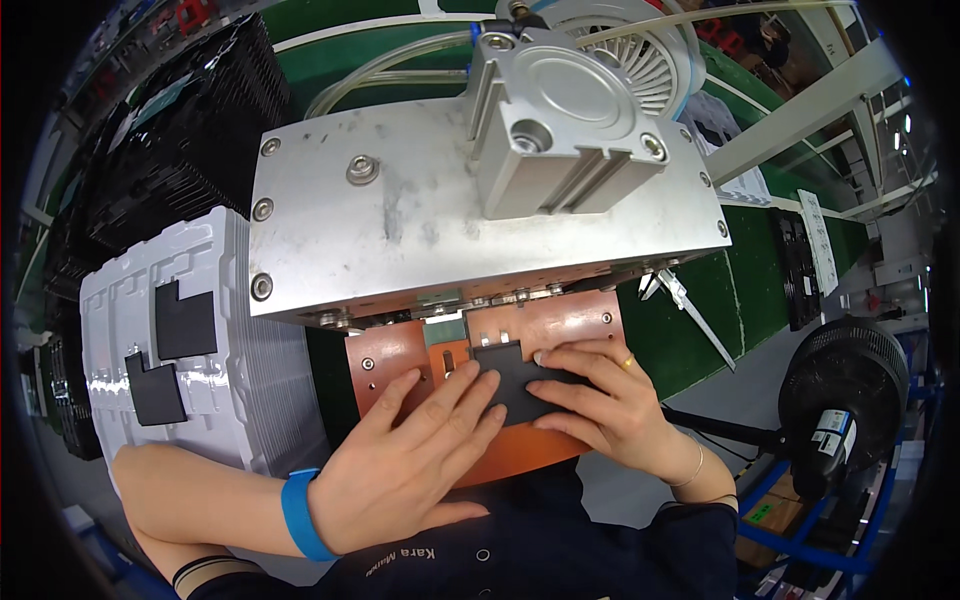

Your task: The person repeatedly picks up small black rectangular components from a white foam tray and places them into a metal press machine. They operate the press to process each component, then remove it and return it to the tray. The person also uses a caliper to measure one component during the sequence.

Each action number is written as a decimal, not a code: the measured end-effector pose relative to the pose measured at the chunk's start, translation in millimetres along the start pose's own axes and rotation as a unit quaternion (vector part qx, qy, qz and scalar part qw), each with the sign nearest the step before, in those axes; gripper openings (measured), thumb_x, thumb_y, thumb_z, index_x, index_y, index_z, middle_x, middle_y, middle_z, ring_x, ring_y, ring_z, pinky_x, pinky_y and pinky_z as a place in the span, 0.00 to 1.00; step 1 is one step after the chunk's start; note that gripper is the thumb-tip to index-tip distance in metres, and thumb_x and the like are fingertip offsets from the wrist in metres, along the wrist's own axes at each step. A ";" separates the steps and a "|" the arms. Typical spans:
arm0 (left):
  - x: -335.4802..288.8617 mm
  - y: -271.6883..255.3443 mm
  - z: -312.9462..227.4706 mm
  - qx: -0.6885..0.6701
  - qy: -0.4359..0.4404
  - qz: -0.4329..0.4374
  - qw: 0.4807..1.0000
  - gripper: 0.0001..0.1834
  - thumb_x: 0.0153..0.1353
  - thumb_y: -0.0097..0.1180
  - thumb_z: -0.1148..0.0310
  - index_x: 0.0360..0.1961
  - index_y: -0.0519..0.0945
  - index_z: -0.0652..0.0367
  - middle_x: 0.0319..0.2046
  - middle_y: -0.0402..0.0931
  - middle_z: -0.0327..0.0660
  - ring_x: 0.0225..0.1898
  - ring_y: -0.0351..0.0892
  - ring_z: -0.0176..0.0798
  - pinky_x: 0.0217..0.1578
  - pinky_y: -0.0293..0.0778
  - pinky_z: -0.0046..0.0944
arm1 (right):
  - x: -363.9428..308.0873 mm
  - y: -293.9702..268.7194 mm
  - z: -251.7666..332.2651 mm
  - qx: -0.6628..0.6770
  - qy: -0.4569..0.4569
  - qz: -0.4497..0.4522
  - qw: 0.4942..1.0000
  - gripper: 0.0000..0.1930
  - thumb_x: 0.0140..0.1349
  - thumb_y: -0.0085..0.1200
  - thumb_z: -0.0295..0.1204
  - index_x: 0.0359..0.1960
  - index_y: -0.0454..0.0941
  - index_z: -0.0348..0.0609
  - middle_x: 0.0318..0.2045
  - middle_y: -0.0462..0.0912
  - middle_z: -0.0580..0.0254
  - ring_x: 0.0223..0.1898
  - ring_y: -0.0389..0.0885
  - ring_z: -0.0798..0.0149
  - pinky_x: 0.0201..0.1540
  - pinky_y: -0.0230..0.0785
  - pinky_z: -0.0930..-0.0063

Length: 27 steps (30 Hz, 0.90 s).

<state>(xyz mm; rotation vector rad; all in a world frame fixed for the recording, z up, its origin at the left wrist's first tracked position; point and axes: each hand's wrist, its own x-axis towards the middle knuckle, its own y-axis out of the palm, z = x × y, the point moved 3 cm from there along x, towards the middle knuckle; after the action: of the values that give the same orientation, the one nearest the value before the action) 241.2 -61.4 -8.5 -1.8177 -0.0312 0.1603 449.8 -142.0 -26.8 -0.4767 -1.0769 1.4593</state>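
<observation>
A flat black battery cell with two small metal tabs at its far edge lies on the orange fixture plate, in front of the metal press. My left hand is open and flat, its outstretched fingers over the plate and the fingertips at the cell's left edge. From the right, my right hand grips the cell, fingers bent over its right part; the thumb is hidden. Two similar black cells, an upper one and a lower one, rest on a stack of white trays at the left.
A metal cylinder block tops the press, with clear hoses behind it. Stacked black trays stand far left. A caliper lies on the green table. A black fan stands at right, a white fan behind the press.
</observation>
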 end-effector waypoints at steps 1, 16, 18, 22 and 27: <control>1.6 -1.4 3.4 -0.012 -0.006 -0.009 1.000 0.43 0.60 0.53 0.35 0.65 0.69 0.60 0.69 0.60 0.52 0.71 0.57 0.55 0.65 0.57 0.57 | 4.5 -0.5 -3.2 0.004 -0.002 -0.008 1.000 0.18 0.49 0.69 0.32 0.43 0.84 0.43 0.50 0.80 0.58 0.51 0.75 0.55 0.50 0.72 0.66; 7.9 -0.8 16.9 -0.048 -0.032 -0.032 0.998 0.42 0.57 0.57 0.37 0.65 0.71 0.54 0.68 0.62 0.52 0.70 0.58 0.56 0.63 0.62 0.58 | 25.2 -1.0 -18.0 0.035 -0.007 -0.012 0.999 0.17 0.46 0.72 0.32 0.38 0.85 0.42 0.48 0.82 0.58 0.49 0.76 0.56 0.49 0.72 0.67; 8.2 -0.2 17.5 -0.058 -0.035 -0.028 0.997 0.42 0.56 0.58 0.37 0.65 0.71 0.54 0.68 0.62 0.51 0.70 0.59 0.56 0.63 0.62 0.57 | 24.4 -0.6 -18.6 0.036 0.001 -0.009 0.999 0.16 0.46 0.72 0.32 0.38 0.85 0.42 0.48 0.83 0.59 0.48 0.76 0.57 0.49 0.72 0.67; 8.2 0.7 17.4 -0.048 -0.032 -0.020 0.998 0.42 0.56 0.58 0.37 0.65 0.70 0.53 0.68 0.62 0.51 0.69 0.60 0.56 0.63 0.63 0.56 | 22.6 -0.4 -20.1 0.028 0.001 -0.014 1.000 0.17 0.45 0.73 0.33 0.38 0.85 0.43 0.44 0.83 0.59 0.44 0.76 0.58 0.46 0.70 0.67; 7.2 2.5 17.2 -0.052 -0.032 -0.007 0.998 0.42 0.56 0.58 0.37 0.66 0.70 0.52 0.68 0.62 0.51 0.69 0.58 0.57 0.64 0.61 0.56 | 21.2 1.4 -22.3 0.030 0.001 -0.013 0.999 0.18 0.45 0.74 0.33 0.38 0.85 0.44 0.36 0.81 0.61 0.37 0.76 0.59 0.42 0.69 0.69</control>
<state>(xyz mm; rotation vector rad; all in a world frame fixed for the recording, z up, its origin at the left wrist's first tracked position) 246.0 -44.7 -15.8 -1.9145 -0.0994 0.2111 462.4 -114.5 -32.6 -0.4206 -1.0322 1.4646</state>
